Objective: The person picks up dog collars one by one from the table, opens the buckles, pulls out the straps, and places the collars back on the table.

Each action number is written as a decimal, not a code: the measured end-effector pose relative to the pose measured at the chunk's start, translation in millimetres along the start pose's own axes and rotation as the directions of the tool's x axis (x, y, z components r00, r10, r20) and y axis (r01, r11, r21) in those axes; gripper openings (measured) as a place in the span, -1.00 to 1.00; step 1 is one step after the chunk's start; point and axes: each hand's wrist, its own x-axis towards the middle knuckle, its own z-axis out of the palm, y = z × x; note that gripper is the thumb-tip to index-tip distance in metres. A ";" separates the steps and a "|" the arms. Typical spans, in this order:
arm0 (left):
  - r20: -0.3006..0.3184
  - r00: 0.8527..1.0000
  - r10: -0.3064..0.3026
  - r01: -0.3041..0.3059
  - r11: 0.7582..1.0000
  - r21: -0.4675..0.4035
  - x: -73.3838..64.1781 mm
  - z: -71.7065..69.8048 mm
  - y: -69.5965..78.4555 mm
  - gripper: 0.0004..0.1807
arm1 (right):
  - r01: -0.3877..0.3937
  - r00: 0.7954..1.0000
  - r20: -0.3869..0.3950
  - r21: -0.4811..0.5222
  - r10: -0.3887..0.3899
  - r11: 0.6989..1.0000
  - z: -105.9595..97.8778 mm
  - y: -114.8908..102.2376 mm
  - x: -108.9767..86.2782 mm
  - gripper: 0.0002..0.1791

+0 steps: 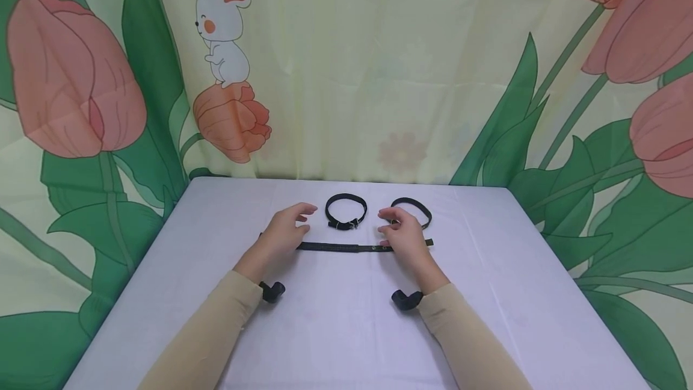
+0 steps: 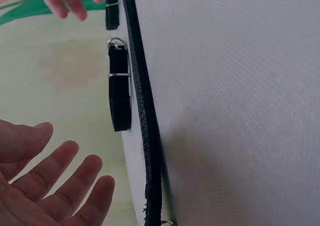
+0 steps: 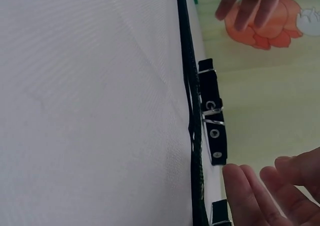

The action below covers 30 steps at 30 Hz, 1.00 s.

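A black collar (image 1: 329, 247) with metal eyelets lies unfastened and stretched out across the table in front of both hands. My left hand (image 1: 280, 232) hovers over its left end, fingers apart and loosely bent, holding nothing. Over the eyelet end is my right hand (image 1: 405, 238), its fingers also relaxed with nothing between them. Behind the straight collar stands a buckled collar (image 1: 342, 225) closed into a loop, its metal buckle and ring facing me. A second looped collar (image 1: 415, 201) sits beyond the right hand, which partly hides it.
A white cloth covers the table (image 1: 335, 330). Behind it hangs a curtain (image 1: 352, 77) printed with tulips and a rabbit. Dark wrist camera mounts (image 1: 407, 300) stick inward from both sleeves.
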 end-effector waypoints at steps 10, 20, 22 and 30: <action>0.039 0.999 0.004 -0.006 0.999 0.042 13.5 6.0 -2.5 -0.48 | -0.008 0.999 0.033 -0.042 0.009 0.999 8.4 -7.0 9.2 -0.53; 0.098 0.995 -0.020 0.012 0.997 0.081 28.1 15.6 4.9 -0.53 | -0.027 0.994 0.099 -0.081 0.035 0.996 24.6 -11.1 19.0 -0.52; 0.104 0.994 -0.022 0.012 0.995 0.098 30.4 17.4 5.8 -0.53 | -0.025 0.994 0.102 -0.091 0.034 0.996 27.2 -11.7 20.2 -0.52; 0.124 0.992 -0.017 0.002 0.992 0.124 39.8 23.8 5.6 -0.55 | -0.013 0.993 0.116 -0.130 0.028 0.991 36.7 -11.0 25.9 -0.59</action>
